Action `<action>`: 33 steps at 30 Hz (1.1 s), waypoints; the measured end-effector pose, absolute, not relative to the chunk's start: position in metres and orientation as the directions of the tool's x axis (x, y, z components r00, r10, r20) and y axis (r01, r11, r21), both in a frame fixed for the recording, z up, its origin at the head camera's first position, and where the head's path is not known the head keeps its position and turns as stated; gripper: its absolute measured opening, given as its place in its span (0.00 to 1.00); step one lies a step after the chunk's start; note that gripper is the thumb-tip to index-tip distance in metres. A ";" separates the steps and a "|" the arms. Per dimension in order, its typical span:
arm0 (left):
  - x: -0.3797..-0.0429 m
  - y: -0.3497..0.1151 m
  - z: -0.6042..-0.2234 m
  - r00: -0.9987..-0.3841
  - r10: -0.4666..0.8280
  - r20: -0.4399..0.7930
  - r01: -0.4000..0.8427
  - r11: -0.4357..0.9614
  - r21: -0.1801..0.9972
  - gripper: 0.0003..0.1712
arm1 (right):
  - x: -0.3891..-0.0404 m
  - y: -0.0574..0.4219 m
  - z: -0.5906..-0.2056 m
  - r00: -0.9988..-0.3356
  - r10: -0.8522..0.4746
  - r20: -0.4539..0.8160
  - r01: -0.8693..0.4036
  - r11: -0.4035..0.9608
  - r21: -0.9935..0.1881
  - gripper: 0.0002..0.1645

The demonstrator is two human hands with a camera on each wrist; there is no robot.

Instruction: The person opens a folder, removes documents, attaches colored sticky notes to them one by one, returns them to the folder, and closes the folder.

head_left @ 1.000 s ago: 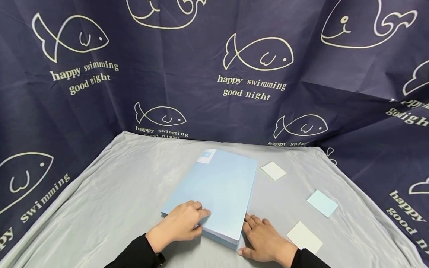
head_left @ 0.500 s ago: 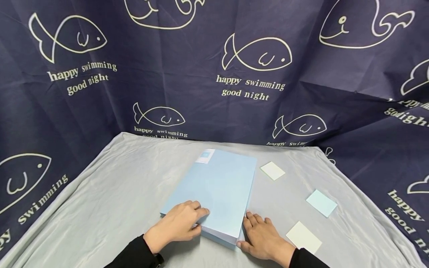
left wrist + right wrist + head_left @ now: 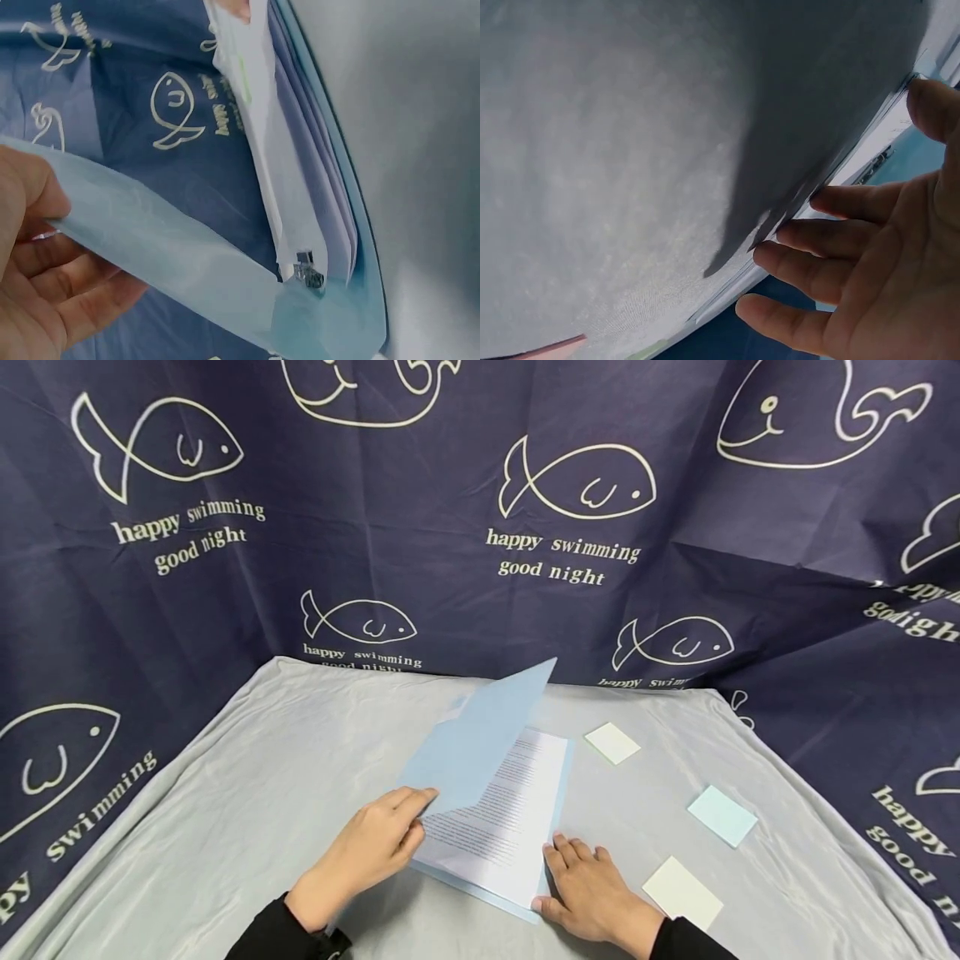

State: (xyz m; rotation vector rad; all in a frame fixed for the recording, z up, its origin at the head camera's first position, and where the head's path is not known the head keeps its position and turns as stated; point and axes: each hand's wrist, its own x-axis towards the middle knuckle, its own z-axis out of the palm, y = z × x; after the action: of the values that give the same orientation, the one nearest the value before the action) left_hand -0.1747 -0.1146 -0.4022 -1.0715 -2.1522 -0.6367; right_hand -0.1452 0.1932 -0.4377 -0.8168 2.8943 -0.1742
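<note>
At six o'clock in the head view, the blue folder (image 3: 510, 903) has its cover (image 3: 480, 739), nearly flat before, lifted by the pinching left hand (image 3: 371, 839), the right hand (image 3: 591, 887) spread at four o'clock, while the left wrist view crops the left hand and the right wrist view mostly hides the folder.

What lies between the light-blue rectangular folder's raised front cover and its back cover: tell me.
White rectangular paper with dark printed text lies there, as the head view shows.
</note>
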 end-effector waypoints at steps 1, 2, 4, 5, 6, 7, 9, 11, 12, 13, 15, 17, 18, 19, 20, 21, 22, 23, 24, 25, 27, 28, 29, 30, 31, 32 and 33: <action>-0.175 -0.116 -0.401 -0.463 0.492 0.738 0.821 0.551 0.148 0.19 | -0.145 0.193 -0.438 -0.846 -0.525 -0.092 -0.510 0.848 -0.142 0.48; -0.175 -0.118 -0.400 -0.466 0.470 0.750 0.817 0.554 0.161 0.19 | -0.146 0.193 -0.438 -0.847 -0.523 -0.092 -0.509 0.849 -0.139 0.48; -0.174 -0.121 -0.399 -0.483 0.430 0.763 0.806 0.558 0.197 0.20 | -0.146 0.193 -0.439 -0.850 -0.518 -0.091 -0.506 0.852 -0.133 0.48; -0.173 -0.122 -0.399 -0.493 0.406 0.769 0.800 0.559 0.218 0.20 | -0.146 0.193 -0.439 -0.852 -0.516 -0.091 -0.504 0.854 -0.129 0.48; -0.172 -0.123 -0.399 -0.503 0.382 0.775 0.792 0.562 0.237 0.20 | -0.146 0.193 -0.438 -0.852 -0.515 -0.091 -0.503 0.855 -0.126 0.48; -0.170 -0.124 -0.399 -0.514 0.357 0.780 0.784 0.563 0.259 0.21 | -0.146 0.194 -0.438 -0.853 -0.514 -0.091 -0.502 0.856 -0.122 0.48; -0.167 -0.125 -0.399 -0.544 0.305 0.781 0.762 0.570 0.308 0.22 | -0.146 0.195 -0.438 -0.854 -0.512 -0.094 -0.500 0.857 -0.124 0.49; -0.164 -0.127 -0.400 -0.567 0.255 0.783 0.740 0.576 0.348 0.22 | -0.146 0.197 -0.438 -0.853 -0.513 -0.101 -0.499 0.856 -0.132 0.49; -0.162 -0.128 -0.401 -0.578 0.234 0.782 0.728 0.582 0.364 0.22 | -0.146 0.197 -0.439 -0.852 -0.513 -0.105 -0.499 0.856 -0.135 0.48; -0.161 -0.129 -0.401 -0.590 0.212 0.779 0.713 0.589 0.380 0.20 | -0.147 0.198 -0.439 -0.851 -0.514 -0.108 -0.499 0.856 -0.139 0.49; -0.159 -0.131 -0.401 -0.597 0.170 0.784 0.690 0.606 0.395 0.16 | -0.147 0.199 -0.440 -0.851 -0.514 -0.106 -0.499 0.855 -0.139 0.49; -0.160 -0.134 -0.400 -0.588 0.135 0.798 0.675 0.625 0.392 0.10 | -0.147 0.200 -0.440 -0.852 -0.513 -0.104 -0.499 0.856 -0.135 0.49; -0.160 -0.136 -0.400 -0.585 0.120 0.802 0.666 0.635 0.391 0.08 | -0.147 0.201 -0.440 -0.853 -0.511 -0.105 -0.497 0.857 -0.134 0.49; -0.161 -0.138 -0.399 -0.578 0.105 0.810 0.660 0.644 0.387 0.08 | -0.148 0.201 -0.440 -0.854 -0.510 -0.107 -0.496 0.858 -0.134 0.49; -0.161 -0.141 -0.399 -0.568 0.089 0.818 0.652 0.655 0.382 0.07 | -0.147 0.201 -0.439 -0.854 -0.508 -0.108 -0.494 0.859 -0.135 0.49; -0.162 -0.143 -0.399 -0.560 0.074 0.825 0.643 0.667 0.377 0.07 | -0.148 0.201 -0.439 -0.855 -0.507 -0.110 -0.492 0.859 -0.139 0.49; -0.163 -0.146 -0.399 -0.550 0.061 0.833 0.637 0.676 0.371 0.06 | -0.148 0.201 -0.438 -0.855 -0.507 -0.113 -0.490 0.859 -0.146 0.49; -0.164 -0.149 -0.399 -0.545 0.044 0.838 0.622 0.691 0.368 0.06 | -0.148 0.201 -0.438 -0.855 -0.506 -0.115 -0.488 0.859 -0.152 0.49; -0.164 -0.152 -0.399 -0.543 0.026 0.839 0.608 0.701 0.372 0.09 | -0.148 0.201 -0.437 -0.855 -0.505 -0.117 -0.487 0.860 -0.154 0.49; -0.164 -0.155 -0.399 -0.545 0.001 0.839 0.590 0.711 0.383 0.13 | -0.148 0.201 -0.437 -0.855 -0.505 -0.117 -0.486 0.860 -0.157 0.49; -0.165 -0.161 -0.399 -0.568 -0.043 0.822 0.555 0.717 0.421 0.23 | -0.148 0.201 -0.436 -0.856 -0.504 -0.117 -0.485 0.860 -0.159 0.49; -0.164 -0.163 -0.400 -0.589 -0.068 0.805 0.536 0.714 0.452 0.28 | -0.148 0.200 -0.436 -0.856 -0.503 -0.117 -0.484 0.860 -0.159 0.49; -0.164 -0.165 -0.400 -0.607 -0.093 0.789 0.514 0.711 0.479 0.34 | -0.148 0.200 -0.436 -0.856 -0.503 -0.116 -0.484 0.860 -0.161 0.49; -0.165 -0.168 -0.400 -0.623 -0.117 0.774 0.499 0.703 0.507 0.37 | -0.148 0.200 -0.436 -0.856 -0.504 -0.114 -0.484 0.860 -0.162 0.49; -0.165 -0.170 -0.401 -0.630 -0.138 0.764 0.480 0.704 0.524 0.40 | -0.147 0.200 -0.436 -0.856 -0.504 -0.113 -0.484 0.860 -0.163 0.49; -0.166 -0.172 -0.401 -0.632 -0.153 0.760 0.471 0.703 0.533 0.42 | -0.147 0.200 -0.436 -0.857 -0.504 -0.112 -0.484 0.859 -0.166 0.49; -0.167 -0.175 -0.402 -0.626 -0.166 0.762 0.473 0.696 0.540 0.44 | -0.147 0.200 -0.437 -0.857 -0.503 -0.112 -0.483 0.860 -0.167 0.49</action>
State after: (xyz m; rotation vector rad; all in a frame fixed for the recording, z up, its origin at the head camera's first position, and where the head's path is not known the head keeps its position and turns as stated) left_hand -0.1667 -0.1746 -0.4016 -0.2351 -2.0488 -0.9481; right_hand -0.1469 0.2004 -0.4366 -0.7693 2.8815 -0.1988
